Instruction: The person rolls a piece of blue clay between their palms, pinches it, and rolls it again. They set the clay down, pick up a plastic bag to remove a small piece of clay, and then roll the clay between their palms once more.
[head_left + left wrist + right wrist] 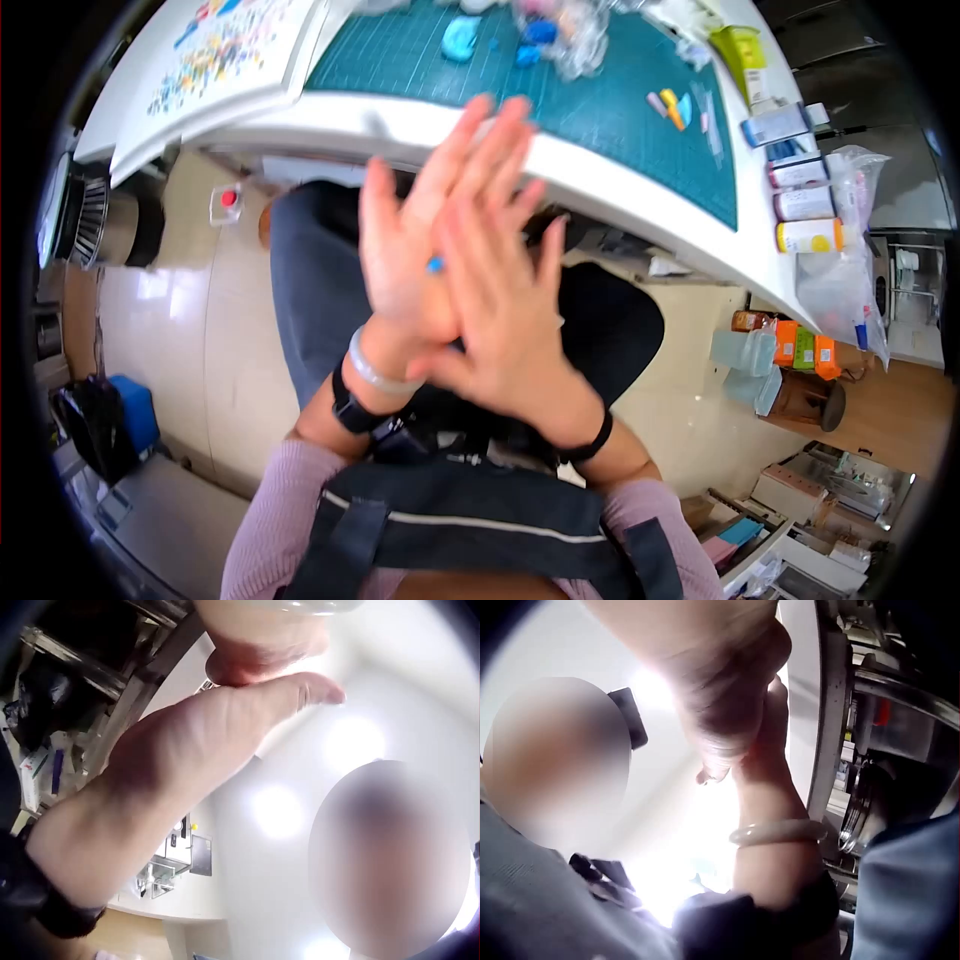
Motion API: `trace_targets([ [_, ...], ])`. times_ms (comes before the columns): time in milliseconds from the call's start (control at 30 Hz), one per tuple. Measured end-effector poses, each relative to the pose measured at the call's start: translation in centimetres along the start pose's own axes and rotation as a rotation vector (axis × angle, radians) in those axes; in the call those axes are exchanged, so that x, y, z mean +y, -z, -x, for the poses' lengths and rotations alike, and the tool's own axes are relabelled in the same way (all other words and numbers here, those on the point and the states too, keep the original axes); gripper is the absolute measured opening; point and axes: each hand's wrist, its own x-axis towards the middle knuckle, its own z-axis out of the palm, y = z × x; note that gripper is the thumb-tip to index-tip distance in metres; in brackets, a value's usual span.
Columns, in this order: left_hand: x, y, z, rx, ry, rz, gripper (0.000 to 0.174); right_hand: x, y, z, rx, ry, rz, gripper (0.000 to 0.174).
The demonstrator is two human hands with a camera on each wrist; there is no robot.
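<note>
Over the person's lap, the left hand (400,250) lies palm up with its fingers straight, a pale bangle on its wrist. The right hand (505,325) rests slantwise across the left palm, its fingers straight as well. A tiny blue ball (434,264), like modelling clay, shows on the left palm beside the edge of the right hand. In the left wrist view, the right hand (195,735) meets the heel of the left hand (259,645). The right wrist view shows the two hands overlapping, with the palms' contact hidden.
Ahead stands a white table (590,165) with a green cutting mat (400,65). A light-blue lump (461,38), darker blue pieces (527,56) and yellow-orange pieces (674,110) lie on the mat. Several bottles (805,205) line the right edge; a speckled picture (215,70) lies at left.
</note>
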Motion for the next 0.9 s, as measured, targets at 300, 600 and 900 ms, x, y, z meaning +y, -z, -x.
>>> trace_targets([
  [300, -1.0, -0.9, -0.1, 0.021, -0.087, -0.108, 0.072, 0.5, 0.9, -2.1, 0.082, -0.009, -0.019, 0.094],
  [600, -0.8, -1.3, 0.2, 0.044, -0.075, -0.151, 0.072, 0.6, 0.1, -2.2, 0.135, 0.002, -0.016, 0.094],
  [900, -0.8, -0.2, -0.4, 0.004, -0.049, -0.023, 0.073, 0.3, -0.3, -1.6, 0.117, -0.036, 0.038, 0.091],
])
